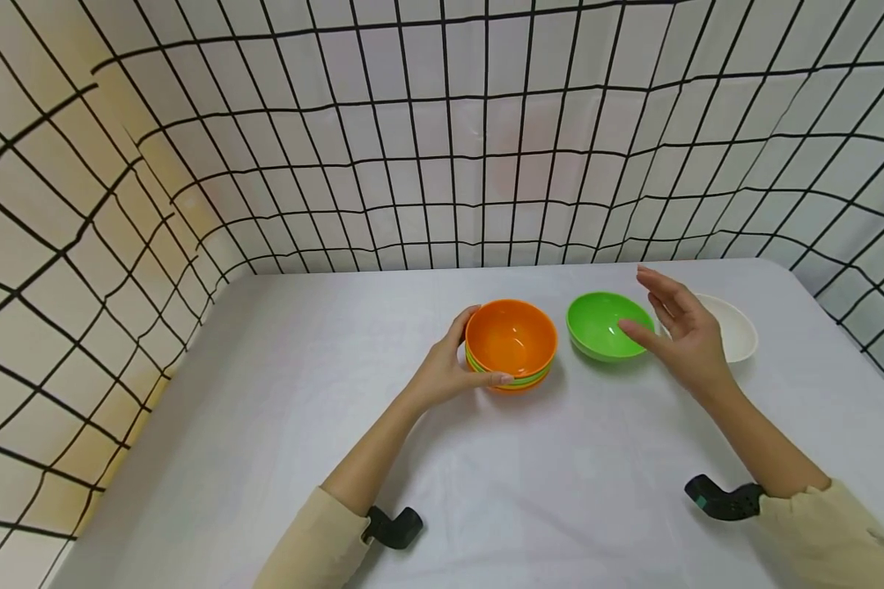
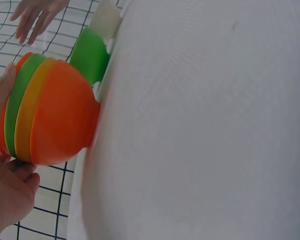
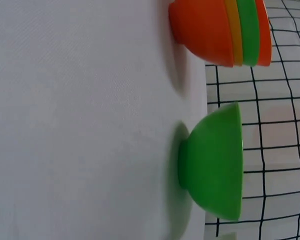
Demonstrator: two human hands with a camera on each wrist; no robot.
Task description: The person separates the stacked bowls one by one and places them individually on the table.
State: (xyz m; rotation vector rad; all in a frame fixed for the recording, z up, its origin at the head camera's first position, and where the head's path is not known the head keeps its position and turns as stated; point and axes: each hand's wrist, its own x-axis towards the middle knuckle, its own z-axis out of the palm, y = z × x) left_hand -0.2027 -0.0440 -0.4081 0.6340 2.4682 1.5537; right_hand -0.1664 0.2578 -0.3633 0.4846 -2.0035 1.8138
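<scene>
Four stacked bowls (image 1: pixel 511 339): upright, short of the far edge of the table (image 1: pixel 324 335)
Left hand (image 1: pixel 451 370): yours, gripping the stack's left side
Green bowl (image 1: pixel 602 325): just right of the stack, apart
Right hand (image 1: pixel 683 334): yours, spread wide, right of the stack
Table: stretches toward you from the stack

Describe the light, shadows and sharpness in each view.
Head view: fairly even light, small glints inside the top orange bowl and the separate green bowl, soft shadows on the white table; left wrist view: turned sideways, slightly hazy, tabletop nearly featureless; right wrist view: also sideways, a soft-edged shadow on the table by the green bowl's base.
</scene>
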